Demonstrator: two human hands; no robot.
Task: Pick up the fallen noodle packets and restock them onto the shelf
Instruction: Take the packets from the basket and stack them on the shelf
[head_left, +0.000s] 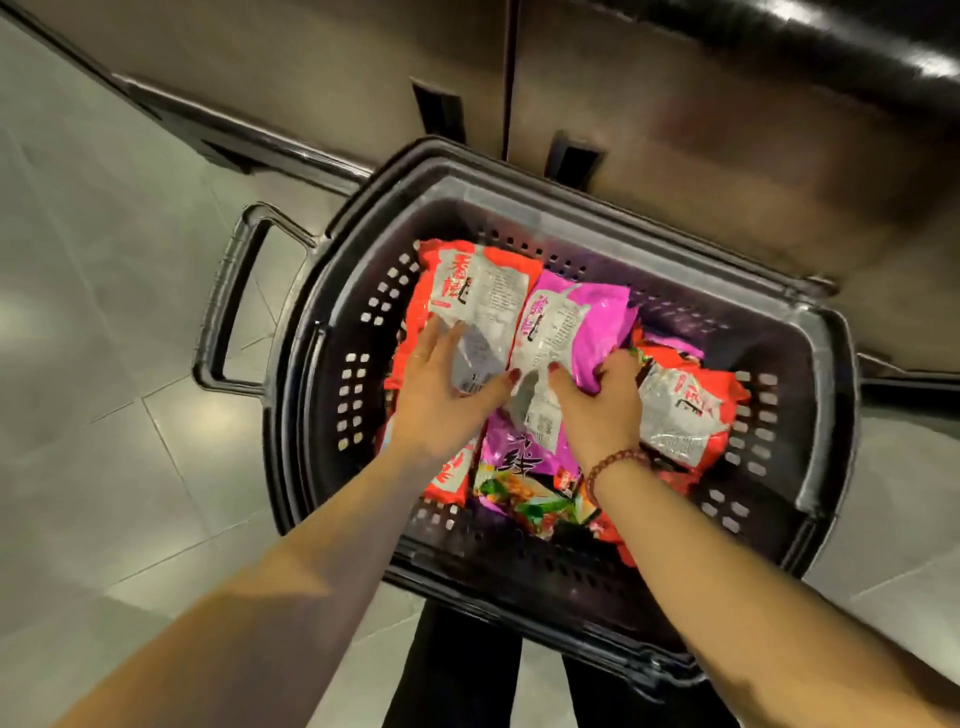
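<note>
Spotter: Where are the noodle packets (514, 462) right now?

Operator: All in the basket (826, 364) on the floor (104, 312), heaped loosely, red and purple ones mixed. I have both hands in the heap. My left hand (447, 400) lies on a red packet (478, 296) at the far left, fingers (439, 338) straight and spread, pressing on its pale back and not closed round it. My right hand (602, 410) grips the purple packet (597, 322) next to it, fingers (615, 366) curled over its right edge and the thumb on the pale panel.

Spotter: How will they handle?

Operator: Light, I judge, and crackly: thin glossy film round a brittle noodle block. The film looks slick, so a flat palm will likely slide, and a hard squeeze could snap the noodles. I would take each one by its long edges, thumb on one face and fingers under the other, or pinch the crimped end seam.

Spotter: Any trouble ahead?

Operator: The packets overlap, so lifting one may drag its neighbour along. A second red packet (685, 415) lies just beside my right wrist. I cannot make out the shelf boards from this view.
</note>
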